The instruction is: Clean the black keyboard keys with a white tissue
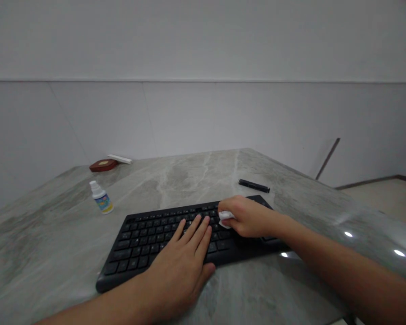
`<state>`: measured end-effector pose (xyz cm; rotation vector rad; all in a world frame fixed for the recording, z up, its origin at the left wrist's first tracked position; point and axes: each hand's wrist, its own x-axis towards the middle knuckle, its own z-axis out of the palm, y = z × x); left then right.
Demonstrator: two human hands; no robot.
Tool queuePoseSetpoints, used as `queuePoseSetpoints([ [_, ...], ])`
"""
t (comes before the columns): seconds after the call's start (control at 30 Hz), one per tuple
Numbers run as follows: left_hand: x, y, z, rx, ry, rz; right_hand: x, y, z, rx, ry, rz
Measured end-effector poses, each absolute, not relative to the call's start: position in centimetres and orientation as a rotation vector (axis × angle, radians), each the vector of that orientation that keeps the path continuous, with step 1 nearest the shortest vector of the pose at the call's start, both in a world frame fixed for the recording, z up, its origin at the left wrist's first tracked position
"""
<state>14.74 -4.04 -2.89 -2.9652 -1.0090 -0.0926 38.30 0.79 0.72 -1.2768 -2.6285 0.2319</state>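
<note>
A black keyboard (135, 243) lies at a slant on the marbled grey table. Flat across its middle keys rests my left hand (182, 262), fingers stretched out and the thumb over the front edge. My right hand (245, 216) is closed around a crumpled white tissue (226, 217) and presses it onto the keys right of the middle. The hand and forearm hide much of the keyboard's right end.
Left of the keyboard stands a small white bottle (102, 198) with a blue and yellow label. Behind the keyboard lies a black pen (253, 185). A dark red wooden box (103, 165) and a white flat object (120, 159) sit by the wall, on the marbled table (189, 176).
</note>
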Motion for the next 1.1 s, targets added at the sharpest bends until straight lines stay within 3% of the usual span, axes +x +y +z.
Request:
queuePoseSetpoints([
  [0.67,13.4,-2.9,-2.0,-3.168,-1.083,-0.116,38.0,1.1,0.0,-1.226,-2.553,0.302],
  [1.1,13.1,-3.6,-1.5,-3.209,-0.497,-0.014,38.2,1.0,0.2,-1.235,-2.535,0.339],
])
